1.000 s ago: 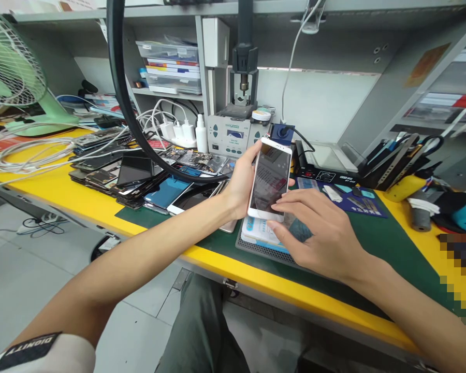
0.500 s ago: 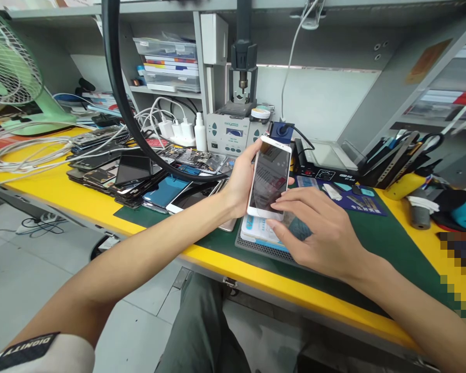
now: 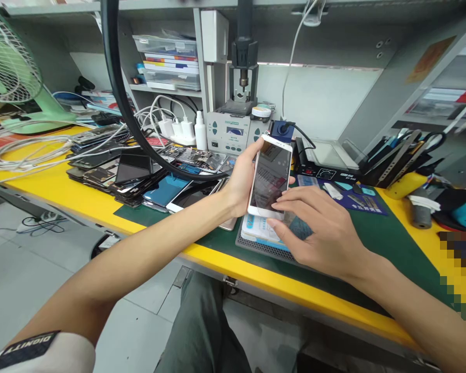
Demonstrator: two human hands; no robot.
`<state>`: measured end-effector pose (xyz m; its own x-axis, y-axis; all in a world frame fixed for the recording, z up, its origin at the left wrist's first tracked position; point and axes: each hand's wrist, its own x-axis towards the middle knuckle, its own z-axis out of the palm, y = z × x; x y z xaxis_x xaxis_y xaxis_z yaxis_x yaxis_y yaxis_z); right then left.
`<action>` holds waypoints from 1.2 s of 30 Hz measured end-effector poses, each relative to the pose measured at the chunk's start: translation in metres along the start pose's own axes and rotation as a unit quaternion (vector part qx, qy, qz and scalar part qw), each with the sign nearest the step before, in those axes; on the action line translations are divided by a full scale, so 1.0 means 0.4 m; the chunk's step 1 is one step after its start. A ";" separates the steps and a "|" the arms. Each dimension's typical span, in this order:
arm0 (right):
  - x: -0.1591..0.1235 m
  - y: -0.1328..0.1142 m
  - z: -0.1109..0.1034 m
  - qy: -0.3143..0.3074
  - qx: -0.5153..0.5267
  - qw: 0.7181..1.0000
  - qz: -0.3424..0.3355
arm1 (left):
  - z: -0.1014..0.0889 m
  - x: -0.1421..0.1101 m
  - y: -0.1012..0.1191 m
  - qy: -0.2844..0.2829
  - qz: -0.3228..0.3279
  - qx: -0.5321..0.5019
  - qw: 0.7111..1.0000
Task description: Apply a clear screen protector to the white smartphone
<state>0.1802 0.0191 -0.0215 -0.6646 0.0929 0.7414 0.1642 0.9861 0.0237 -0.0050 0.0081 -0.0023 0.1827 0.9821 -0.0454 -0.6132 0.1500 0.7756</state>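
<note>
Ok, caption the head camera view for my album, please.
Over a green mat, the left hand holds a white smartphone, with the right hand curled at its lower end.

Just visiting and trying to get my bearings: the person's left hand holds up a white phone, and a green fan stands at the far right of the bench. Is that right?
Not quite: the green fan stands at the far left of the bench, as the head view shows. The left hand does hold up a white phone.
</note>
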 end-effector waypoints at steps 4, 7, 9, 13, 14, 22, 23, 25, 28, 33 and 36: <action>0.001 0.000 0.000 0.000 -0.003 1.000 -0.002 | 0.003 0.000 -0.001 0.010 0.011 0.014 1.000; 0.001 0.000 0.000 -0.001 -0.004 1.000 -0.002 | 0.005 0.000 -0.003 0.012 0.020 0.018 1.000; 0.000 0.000 0.000 -0.005 -0.007 1.000 -0.001 | 0.007 0.000 -0.004 0.010 0.016 0.013 1.000; 0.000 0.001 -0.001 -0.013 -0.014 1.000 0.002 | 0.006 0.001 -0.005 -0.013 0.010 -0.002 1.000; 0.000 0.001 -0.002 -0.014 -0.015 1.000 0.004 | 0.006 0.002 -0.005 -0.018 0.013 -0.002 1.000; 0.002 -0.002 -0.004 -0.026 -0.024 0.999 0.006 | 0.000 0.006 -0.006 -0.010 0.025 0.019 0.999; 0.002 -0.002 -0.004 -0.025 -0.025 0.999 0.006 | 0.001 0.006 -0.006 -0.008 0.025 0.022 0.999; 0.002 -0.002 -0.004 -0.025 -0.026 0.999 0.007 | 0.002 0.005 -0.006 -0.002 0.030 0.030 0.999; 0.001 -0.001 -0.003 -0.028 -0.028 0.999 0.007 | 0.006 0.003 -0.005 0.002 0.030 0.034 0.999; 0.000 -0.002 -0.003 -0.026 -0.030 0.999 0.006 | 0.015 -0.001 -0.002 0.004 0.017 0.024 1.000; 0.000 -0.002 -0.003 -0.026 -0.030 0.999 0.007 | 0.018 -0.003 -0.002 0.005 0.031 0.035 0.999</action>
<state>0.1809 0.0182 -0.0207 -0.6984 0.1152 0.7064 0.2162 0.9748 0.0549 0.0009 0.0058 0.0017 0.1387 0.9903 -0.0015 -0.5685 0.0809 0.8187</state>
